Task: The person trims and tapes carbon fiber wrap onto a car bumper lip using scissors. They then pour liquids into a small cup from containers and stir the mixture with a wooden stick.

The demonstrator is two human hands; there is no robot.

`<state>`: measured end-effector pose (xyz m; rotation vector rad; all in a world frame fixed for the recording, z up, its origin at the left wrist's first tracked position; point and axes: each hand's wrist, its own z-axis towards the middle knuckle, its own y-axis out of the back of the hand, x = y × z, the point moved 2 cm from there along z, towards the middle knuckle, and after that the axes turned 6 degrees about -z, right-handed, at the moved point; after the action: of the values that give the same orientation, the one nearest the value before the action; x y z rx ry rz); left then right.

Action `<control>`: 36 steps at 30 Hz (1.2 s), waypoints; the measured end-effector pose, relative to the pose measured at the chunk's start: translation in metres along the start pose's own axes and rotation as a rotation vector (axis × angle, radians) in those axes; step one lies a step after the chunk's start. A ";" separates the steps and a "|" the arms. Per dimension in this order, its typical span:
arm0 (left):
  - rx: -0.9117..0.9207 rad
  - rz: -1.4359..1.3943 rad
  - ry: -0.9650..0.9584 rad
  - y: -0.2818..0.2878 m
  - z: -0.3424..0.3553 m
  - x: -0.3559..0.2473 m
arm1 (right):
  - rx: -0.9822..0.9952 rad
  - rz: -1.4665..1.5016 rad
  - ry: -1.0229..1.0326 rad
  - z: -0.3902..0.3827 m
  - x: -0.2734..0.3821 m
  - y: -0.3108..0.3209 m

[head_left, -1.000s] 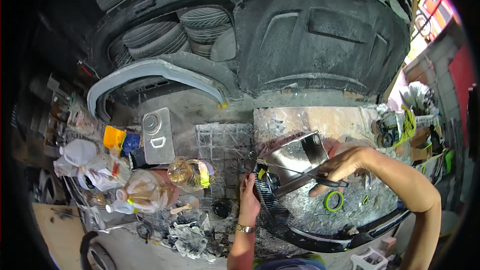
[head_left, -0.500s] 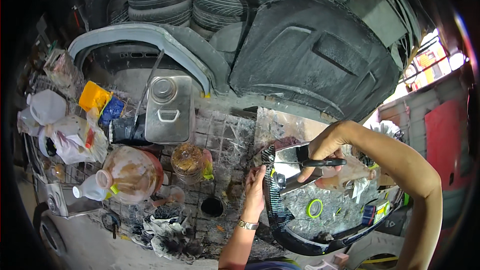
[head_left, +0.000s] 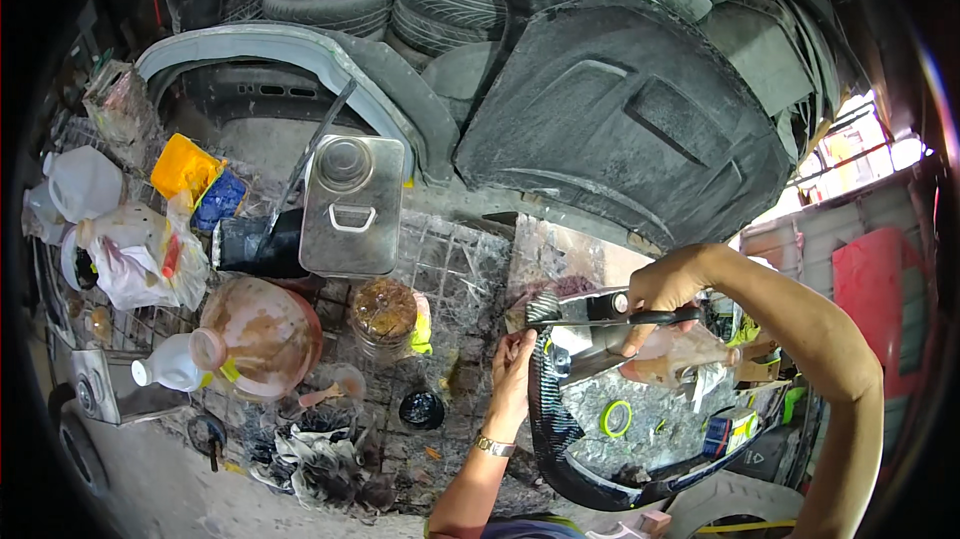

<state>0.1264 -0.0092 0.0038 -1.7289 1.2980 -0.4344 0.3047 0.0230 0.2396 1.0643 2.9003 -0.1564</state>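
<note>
My right hand (head_left: 662, 284) is closed on black-handled scissors (head_left: 655, 317), whose long blades reach left across the top end of dark woven fibre fabric (head_left: 557, 419) on a curved black part (head_left: 598, 491). My left hand (head_left: 512, 369), wearing a steel watch, holds the fabric's left edge just below the blade tips, fingers bent. A shiny metal piece (head_left: 592, 347) lies behind the fabric, partly under the scissors. A pinkish plastic bottle (head_left: 660, 364) lies beside my right hand, and a green tape roll (head_left: 616, 419) rests inside the curve.
The cluttered bench (head_left: 460, 239) holds plastic jugs (head_left: 255, 334), a metal can (head_left: 352, 204), a yellow container (head_left: 185, 164), a cup of dark liquid (head_left: 422, 409) and crumpled rags (head_left: 315, 459). Tyres (head_left: 325, 4) and black car panels (head_left: 620, 124) fill the back; a red panel (head_left: 865, 299) stands at right.
My view has swung and tilted since a second ago. The scissor blades have risen toward the fabric's top end above my left fingers, and my right hand has moved up with them.
</note>
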 end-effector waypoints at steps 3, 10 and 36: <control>0.012 0.007 -0.005 -0.006 -0.005 -0.004 | 0.018 0.014 -0.028 -0.003 -0.010 -0.008; 0.024 -0.107 0.065 0.003 -0.005 0.006 | -0.017 0.316 -0.037 -0.016 -0.061 -0.053; -0.112 0.363 0.048 0.005 0.032 -0.022 | 0.095 0.344 0.542 0.145 -0.178 -0.060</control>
<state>0.1382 0.0242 -0.0119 -1.5339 1.6581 -0.1974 0.4032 -0.1534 0.1144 1.8547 3.1023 0.0142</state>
